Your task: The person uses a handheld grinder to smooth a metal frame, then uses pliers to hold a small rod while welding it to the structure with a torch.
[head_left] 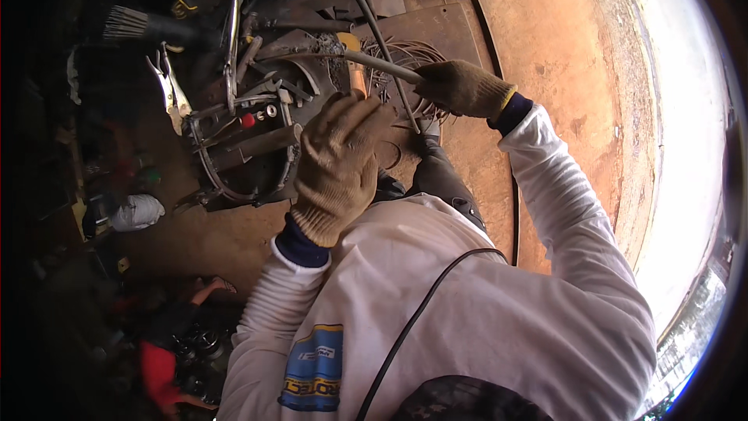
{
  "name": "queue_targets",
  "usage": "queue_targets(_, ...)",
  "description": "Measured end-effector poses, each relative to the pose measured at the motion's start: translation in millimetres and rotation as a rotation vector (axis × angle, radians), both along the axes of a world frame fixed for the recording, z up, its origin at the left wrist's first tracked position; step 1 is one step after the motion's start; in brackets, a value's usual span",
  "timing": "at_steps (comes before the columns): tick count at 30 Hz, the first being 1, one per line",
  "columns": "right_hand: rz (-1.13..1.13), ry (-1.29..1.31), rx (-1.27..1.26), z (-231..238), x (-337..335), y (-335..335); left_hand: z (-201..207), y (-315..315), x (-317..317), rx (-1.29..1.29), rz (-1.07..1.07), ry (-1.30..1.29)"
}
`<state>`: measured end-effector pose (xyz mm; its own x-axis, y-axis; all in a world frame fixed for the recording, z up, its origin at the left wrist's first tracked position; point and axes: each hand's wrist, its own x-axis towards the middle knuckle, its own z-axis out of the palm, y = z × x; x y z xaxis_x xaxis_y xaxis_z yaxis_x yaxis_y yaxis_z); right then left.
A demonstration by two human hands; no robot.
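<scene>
My right hand (466, 87), in a brown knitted work glove, is closed around the end of a grey metal bar (382, 65). The bar runs leftward from my fist over the cluttered work area. In front of my chest, my left hand (339, 160) is raised in a matching glove. Its fingers stretch forward, close together, and no held thing shows. Just beyond its fingertips is a tool with an orange handle (356, 78), partly hidden by the glove. A long dark rod (365, 4) slants past the bar, near my right hand.
A curved metal frame (210, 175) stands left of my left hand. Locking pliers (168, 86) and a stiff-bristled brush (128, 23) are farther left. Coiled wire (413, 51) lies on a metal plate (452, 27). Another person in red (158, 374) is at lower left.
</scene>
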<state>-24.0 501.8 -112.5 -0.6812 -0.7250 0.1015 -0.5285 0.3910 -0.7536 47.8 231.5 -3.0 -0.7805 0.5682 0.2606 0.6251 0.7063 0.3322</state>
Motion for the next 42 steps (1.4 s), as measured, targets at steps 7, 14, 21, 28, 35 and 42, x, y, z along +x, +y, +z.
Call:
queue_targets(7, -0.211, 0.170, 0.085, -4, 53, -38, 98, -52, -84, -0.270, -0.139, 0.196)
queue_targets(14, -0.419, -0.129, 0.056, 28, 103, -91, 57, -67, -171, -0.653, -0.378, -0.077)
queue_targets(21, -0.684, -0.599, -0.127, 43, 127, -121, 1, -29, -189, -0.870, -0.593, -0.307)
queue_targets(28, -0.882, -0.655, -0.122, 40, 150, -166, -6, -31, -189, -0.960, -0.689, -0.321)
queue_targets(35, -1.008, -0.750, -0.182, 35, 161, -200, -8, -28, -177, -1.119, -0.743, -0.205)
queue_targets(42, -0.844, -0.518, -0.120, 33, 152, -171, -9, -24, -178, -1.110, -0.667, -0.297)
